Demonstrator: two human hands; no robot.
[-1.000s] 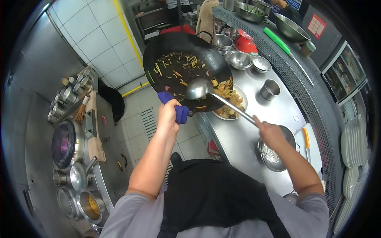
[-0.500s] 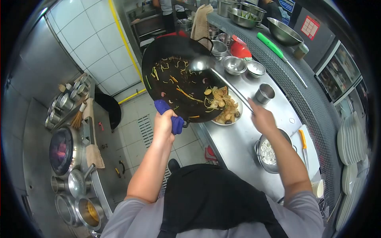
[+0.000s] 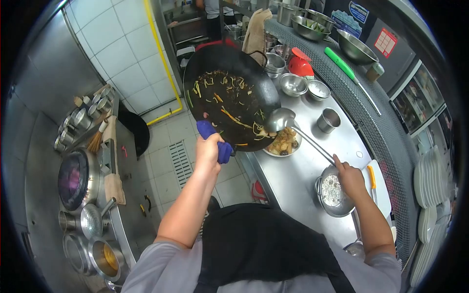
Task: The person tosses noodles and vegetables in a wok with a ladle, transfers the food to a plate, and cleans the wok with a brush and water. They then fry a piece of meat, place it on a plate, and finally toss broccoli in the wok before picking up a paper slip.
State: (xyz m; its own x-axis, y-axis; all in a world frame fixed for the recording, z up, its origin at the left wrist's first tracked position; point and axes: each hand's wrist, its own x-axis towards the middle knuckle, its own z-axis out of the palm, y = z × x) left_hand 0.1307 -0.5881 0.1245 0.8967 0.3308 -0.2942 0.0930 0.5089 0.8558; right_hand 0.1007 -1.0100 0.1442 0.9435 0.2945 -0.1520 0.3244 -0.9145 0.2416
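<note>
The left hand (image 3: 209, 149) was closed around a folded blue cloth (image 3: 224, 152) at the near edge of the wok (image 3: 261, 90); any handle beneath the cloth was hidden. The right hand (image 3: 349, 177) had its fingers closed about the end of the handle of the ladle (image 3: 281, 119).

The wok was held tilted, its lip over a plate (image 3: 299, 142) of food on the steel desk (image 3: 273, 178). The ladle's head stood at that lip. Strips of food remained inside the wok. Below the right hand sat a steel bowl (image 3: 342, 211) with white contents; a steel cup (image 3: 329, 120) stood beyond the plate.

In this inspector's judgement, the wok was heavy, rigid and probably hot, with an oily inner face, best gripped at its near edge through the cloth. The ladle appeared stiff and much lighter, best held at the far end of its handle.

Compared with half a second earlier, the ladle's head had shifted from the wok's upper interior to the lip, the right hand had drawn back over the bowl, and the heap at the lip had shrunk.
</note>
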